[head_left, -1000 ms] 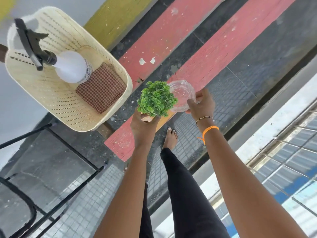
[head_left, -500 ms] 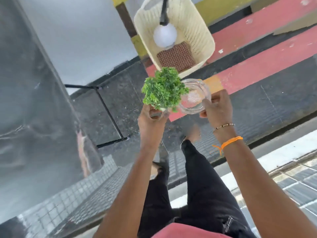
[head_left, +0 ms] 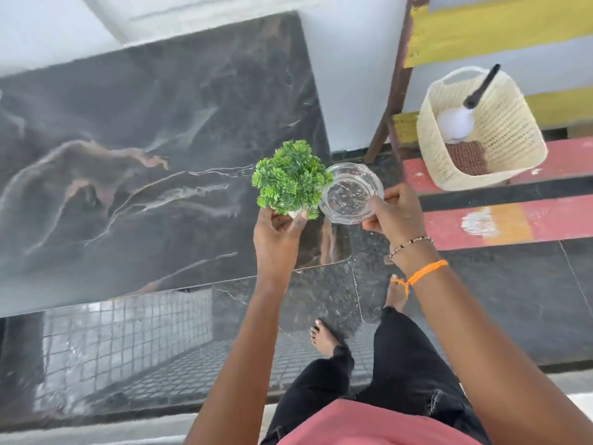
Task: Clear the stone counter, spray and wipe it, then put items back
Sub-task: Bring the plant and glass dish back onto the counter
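- Dark stone with pale, wavy lines made up the counter point(head_left: 128, 149). It was flat, smooth and shiny, and nothing sat on it.
- The counter looked clean and a little glossy, so the spraying and wiping were probably done. That is a guess from how it looked.
- The green plant point(head_left: 290, 179) was small and bushy, with lots of tiny plastic-looking leaves. It sat in a little pale pot.
- The left hand point(head_left: 277, 234) was closed around the pot from below. It held the plant up over the right end of the counter, not yet set down.
- The glass dish point(head_left: 351, 194) was round, clear and thick, with flat sides around its rim. It was just beside the plant.
- The right hand point(head_left: 393, 211) pinched the rim of the dish. It held it in the air near the counter's right edge, over the floor.
- The cream basket point(head_left: 513, 133) was plastic, with rows of small holes. It sat on a red painted bench, well apart from the counter.
- Inside it were the white spray bottle point(head_left: 455, 122) and a brown checked cloth point(head_left: 467, 157).
- Putting the two things back on the counter seemed to be what was left.
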### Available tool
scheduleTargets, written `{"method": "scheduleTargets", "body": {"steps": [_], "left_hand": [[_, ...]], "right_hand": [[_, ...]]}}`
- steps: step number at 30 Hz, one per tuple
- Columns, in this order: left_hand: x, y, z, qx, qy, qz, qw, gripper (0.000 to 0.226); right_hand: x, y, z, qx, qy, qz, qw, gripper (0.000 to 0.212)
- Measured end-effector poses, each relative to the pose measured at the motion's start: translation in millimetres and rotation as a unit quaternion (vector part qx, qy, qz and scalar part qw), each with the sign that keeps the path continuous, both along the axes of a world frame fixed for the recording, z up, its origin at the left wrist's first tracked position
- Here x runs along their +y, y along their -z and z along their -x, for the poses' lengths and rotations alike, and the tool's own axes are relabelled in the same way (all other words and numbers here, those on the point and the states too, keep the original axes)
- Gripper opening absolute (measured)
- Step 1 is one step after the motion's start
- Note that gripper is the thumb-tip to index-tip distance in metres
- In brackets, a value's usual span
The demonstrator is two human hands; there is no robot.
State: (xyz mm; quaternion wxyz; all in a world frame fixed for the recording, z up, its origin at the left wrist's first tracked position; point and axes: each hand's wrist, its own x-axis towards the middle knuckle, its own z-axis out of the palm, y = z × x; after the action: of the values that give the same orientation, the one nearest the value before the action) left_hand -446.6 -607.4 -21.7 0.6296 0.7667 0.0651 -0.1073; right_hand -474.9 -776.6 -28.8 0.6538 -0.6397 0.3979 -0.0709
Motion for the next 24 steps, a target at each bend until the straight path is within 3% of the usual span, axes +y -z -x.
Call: {"method": "scheduleTargets", "body": {"steps": [9,14,19,24], "left_hand": [[81,0,-64,-0.066,-0.047,-0.003,0.997,0.03],[92,1,-118,-0.079,-0.02,0.019,0.997,0.039],[90,3,-201,-0.047,0.036,0.022,0.998,0.052],[65,12,-281,-0.015,0.065,0.021,0.998,0.051]], "right_hand": [[84,-13,-84,-0.023,-0.026,-0.02,0.999,0.025],[96,-12,-134,-0.033,-0.012,-0.017,0.999,0.024],[92,-7,-205,-0.04,0.015,0.001,0.999,0.024],[71,2,-272,-0.047,0.041,0.044,0.997,0.025]]}}
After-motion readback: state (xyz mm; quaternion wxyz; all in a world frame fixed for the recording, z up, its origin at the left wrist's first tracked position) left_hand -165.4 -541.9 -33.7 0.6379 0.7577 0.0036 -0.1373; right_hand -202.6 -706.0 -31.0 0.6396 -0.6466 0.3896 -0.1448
